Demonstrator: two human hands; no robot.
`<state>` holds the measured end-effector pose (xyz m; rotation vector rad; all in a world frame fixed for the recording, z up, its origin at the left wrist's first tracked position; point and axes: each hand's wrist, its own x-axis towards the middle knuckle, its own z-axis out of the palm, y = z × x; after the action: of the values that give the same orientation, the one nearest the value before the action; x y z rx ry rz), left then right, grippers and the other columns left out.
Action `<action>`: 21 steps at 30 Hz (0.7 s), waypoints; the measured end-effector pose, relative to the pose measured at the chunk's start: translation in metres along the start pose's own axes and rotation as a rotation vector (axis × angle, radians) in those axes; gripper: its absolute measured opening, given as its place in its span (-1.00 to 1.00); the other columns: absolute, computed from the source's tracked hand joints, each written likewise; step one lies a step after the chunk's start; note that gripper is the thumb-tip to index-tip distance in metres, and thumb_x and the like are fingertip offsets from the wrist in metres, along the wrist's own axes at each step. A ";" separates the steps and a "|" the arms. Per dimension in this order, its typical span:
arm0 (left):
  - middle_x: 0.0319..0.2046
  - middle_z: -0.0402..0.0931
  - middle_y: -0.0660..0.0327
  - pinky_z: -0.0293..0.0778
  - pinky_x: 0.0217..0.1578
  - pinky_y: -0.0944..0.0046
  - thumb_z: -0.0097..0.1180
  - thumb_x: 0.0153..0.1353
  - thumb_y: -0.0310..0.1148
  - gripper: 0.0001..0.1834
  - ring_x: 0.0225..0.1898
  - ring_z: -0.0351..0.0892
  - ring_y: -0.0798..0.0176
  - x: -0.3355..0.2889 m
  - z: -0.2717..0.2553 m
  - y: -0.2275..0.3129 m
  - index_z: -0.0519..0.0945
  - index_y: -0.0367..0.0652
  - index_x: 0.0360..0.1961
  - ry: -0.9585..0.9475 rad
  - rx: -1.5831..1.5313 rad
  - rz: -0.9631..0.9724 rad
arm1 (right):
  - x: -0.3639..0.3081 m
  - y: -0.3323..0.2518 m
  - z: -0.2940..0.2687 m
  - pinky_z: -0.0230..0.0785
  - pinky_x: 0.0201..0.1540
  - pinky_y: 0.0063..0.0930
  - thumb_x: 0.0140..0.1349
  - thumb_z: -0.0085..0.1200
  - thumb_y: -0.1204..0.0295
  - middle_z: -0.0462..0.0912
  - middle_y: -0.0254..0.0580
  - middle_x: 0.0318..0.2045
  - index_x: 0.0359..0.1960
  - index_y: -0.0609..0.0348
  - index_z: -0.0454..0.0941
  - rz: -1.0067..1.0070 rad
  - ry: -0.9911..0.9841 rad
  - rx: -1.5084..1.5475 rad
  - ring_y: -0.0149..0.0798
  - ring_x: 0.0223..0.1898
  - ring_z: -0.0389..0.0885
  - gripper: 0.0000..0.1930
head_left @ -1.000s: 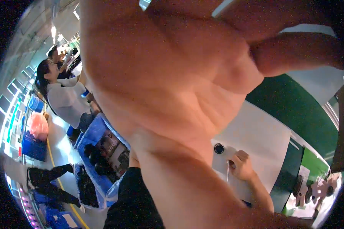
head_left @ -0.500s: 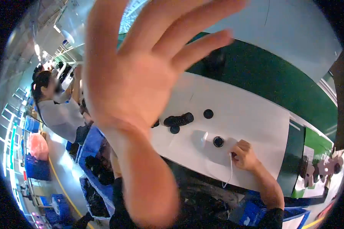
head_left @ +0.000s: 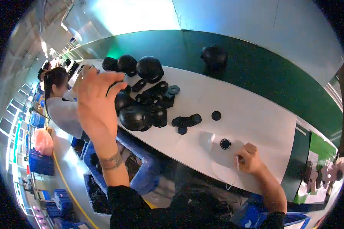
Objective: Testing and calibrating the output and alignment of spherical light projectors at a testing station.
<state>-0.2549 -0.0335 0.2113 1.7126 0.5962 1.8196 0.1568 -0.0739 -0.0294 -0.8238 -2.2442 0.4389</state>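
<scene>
My left hand (head_left: pixel 97 103) is raised at the left end of the white table (head_left: pixel 263 126), its bent fingers over a pile of black parts (head_left: pixel 153 103). The pile holds rounded black shells (head_left: pixel 135 116) and flat black brackets. I cannot make out whether the fingers grip anything. My right hand (head_left: pixel 250 158) rests on the table near its front edge, closed on a thin white cord (head_left: pixel 235 177) that loops down off the edge. A small black round disc (head_left: pixel 225 144) lies just left of that hand. Several small black caps (head_left: pixel 185 122) lie between the pile and the disc.
Three black domes (head_left: pixel 149 68) stand at the far left of the table, and another black dome (head_left: pixel 214 57) sits on the dark green surface (head_left: pixel 263 72) behind it. A person in a white top (head_left: pixel 61 108) works at the left. Blue crates (head_left: pixel 42 164) stand on the floor.
My left hand, which covered most of the view close to the camera, has dropped away to the pile of black parts. The table is now in full sight. My right hand has stayed put.
</scene>
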 end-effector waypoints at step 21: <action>0.36 0.02 -0.16 0.12 0.32 -0.06 0.34 0.15 -0.11 0.01 0.36 0.08 -0.18 -0.151 -0.077 -0.099 -0.02 -0.15 0.46 0.168 1.042 -0.402 | 0.001 -0.007 -0.011 0.36 -0.40 -0.21 -0.13 0.29 0.44 0.53 -0.20 -0.59 -0.41 0.07 0.48 0.040 -0.006 -0.011 -0.04 -0.54 0.52 -0.76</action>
<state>-0.3180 -0.0570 0.0272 1.7925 2.0529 1.4184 0.1611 -0.0776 -0.0179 -0.8759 -2.2405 0.4486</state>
